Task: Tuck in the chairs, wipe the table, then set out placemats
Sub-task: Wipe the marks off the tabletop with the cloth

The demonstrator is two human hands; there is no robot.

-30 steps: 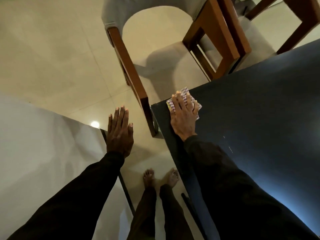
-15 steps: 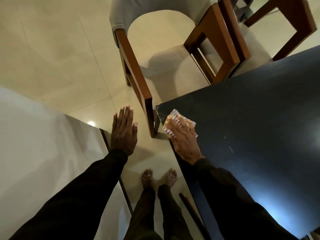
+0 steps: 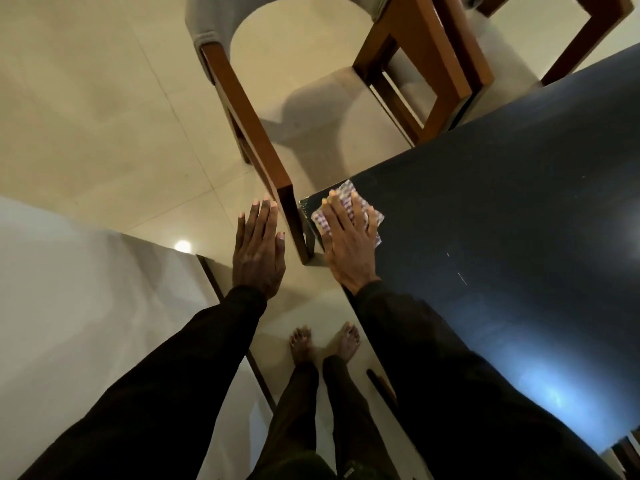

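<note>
A dark table [image 3: 502, 237] fills the right side. My right hand [image 3: 346, 244] lies flat with straight fingers on a checked purple-and-white cloth [image 3: 372, 216], pressing it onto the table's near left corner. My left hand [image 3: 258, 251] hovers open, fingers straight, over the floor left of the table, holding nothing. A wooden chair [image 3: 256, 133] with a grey padded back stands at the table's far left edge, its leg just beyond my left fingertips.
A second wooden chair [image 3: 588, 32] shows at the top right. A pale wall or cabinet face [image 3: 69, 306] stands to my left. My bare feet [image 3: 322, 344] are on the beige tiled floor [image 3: 104, 116] between it and the table.
My right hand slid the cloth back toward me along the table's left edge, then forward again to the corner. My left hand stayed open and drifted slightly right.
</note>
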